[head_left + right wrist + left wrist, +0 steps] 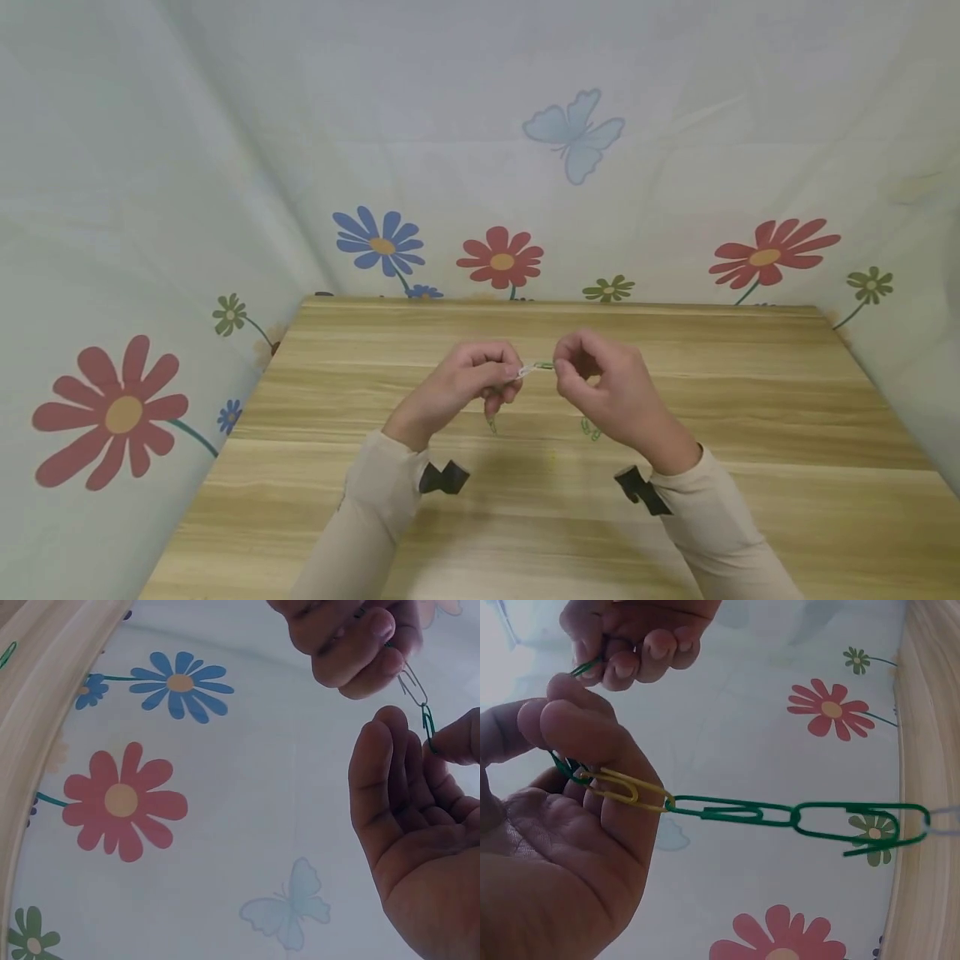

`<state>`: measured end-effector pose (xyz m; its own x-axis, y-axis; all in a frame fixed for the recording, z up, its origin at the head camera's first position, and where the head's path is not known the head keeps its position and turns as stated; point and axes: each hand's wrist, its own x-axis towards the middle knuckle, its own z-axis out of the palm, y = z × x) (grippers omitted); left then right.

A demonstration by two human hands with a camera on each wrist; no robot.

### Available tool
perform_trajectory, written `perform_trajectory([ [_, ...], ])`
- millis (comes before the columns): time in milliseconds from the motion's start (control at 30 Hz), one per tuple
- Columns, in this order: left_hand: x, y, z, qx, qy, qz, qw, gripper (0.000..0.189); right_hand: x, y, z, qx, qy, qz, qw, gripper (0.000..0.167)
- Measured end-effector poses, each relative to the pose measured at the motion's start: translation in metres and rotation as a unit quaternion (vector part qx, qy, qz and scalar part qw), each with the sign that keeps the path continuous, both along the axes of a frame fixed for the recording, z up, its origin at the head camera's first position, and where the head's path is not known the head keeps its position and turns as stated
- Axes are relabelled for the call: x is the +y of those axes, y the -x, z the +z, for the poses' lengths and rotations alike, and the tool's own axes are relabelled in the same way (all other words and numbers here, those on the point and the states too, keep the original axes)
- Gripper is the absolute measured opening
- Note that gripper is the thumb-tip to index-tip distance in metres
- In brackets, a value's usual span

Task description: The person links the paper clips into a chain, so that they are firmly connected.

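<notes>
My left hand [468,379] pinches a chain of paper clips near one end. A white paper clip [412,684] sticks out from its fingertips, hooked to a green paper clip [428,727]. The thumb and fingers of my right hand [618,383] pinch that green clip's other end. From the left palm the rest of the chain hangs down: the left wrist view shows a yellow paper clip [641,780], then a green paper clip [731,801], another green one [862,805] and a pale clip [945,812] at the frame's edge. Fingers hide the chain's middle. Both hands are raised over the table.
Loose green paper clips [590,429] lie on the wooden table [750,400], below the right hand in the head view. A faint yellow thing [552,455] lies nearby. A flower-printed cloth [450,167] stands behind the table and along its sides.
</notes>
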<state>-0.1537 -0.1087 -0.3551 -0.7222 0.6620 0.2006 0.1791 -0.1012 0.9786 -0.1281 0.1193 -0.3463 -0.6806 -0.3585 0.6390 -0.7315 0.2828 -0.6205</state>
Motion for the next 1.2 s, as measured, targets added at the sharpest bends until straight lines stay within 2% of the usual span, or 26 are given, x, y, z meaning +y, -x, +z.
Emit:
perform_trajectory([
  [133,0.000,0.000,-0.001,0.002,0.006,-0.045,0.9990,0.028,-0.001,-0.003,0.005,-0.010,-0.021,0.004,0.9997,0.019],
  [267,0.002,0.000,0.000,0.010,0.004,-0.063,0.9979,0.033,-0.002,-0.006,0.010,-0.020,-0.059,0.006,0.9981,0.019],
  [367,0.003,-0.001,0.001,0.016,0.012,-0.062,0.9979,0.031,-0.001,-0.007,0.010,-0.019,-0.068,0.005,0.9975,0.019],
  [567,0.003,0.001,0.000,0.028,0.022,-0.048,0.9982,0.026,0.004,-0.008,0.008,-0.021,-0.045,0.001,0.9988,0.014],
  [733,-0.001,0.002,-0.001,0.026,0.018,-0.029,0.9991,0.023,0.015,-0.004,0.001,-0.056,-0.020,-0.015,0.9981,0.013],
  [867,-0.004,0.002,0.000,0.021,0.003,-0.010,0.9997,0.023,0.027,0.004,-0.011,-0.105,-0.041,-0.044,0.9926,0.011],
  [933,-0.005,0.002,0.001,0.017,-0.006,-0.001,0.9998,0.023,0.032,0.010,-0.019,-0.143,-0.074,-0.058,0.9852,0.010],
  [1000,-0.005,0.002,0.001,0.013,-0.011,0.010,0.9998,0.023,0.038,0.016,-0.032,-0.183,-0.122,-0.074,0.9728,0.010],
  [1100,-0.005,0.002,0.002,0.005,-0.018,0.020,0.9996,0.024,0.048,0.025,-0.055,-0.241,-0.204,-0.098,0.9438,0.016],
  [1200,-0.006,0.002,0.003,-0.003,-0.026,0.026,0.9993,0.029,0.055,0.029,-0.079,-0.276,-0.279,-0.116,0.9125,0.021],
])
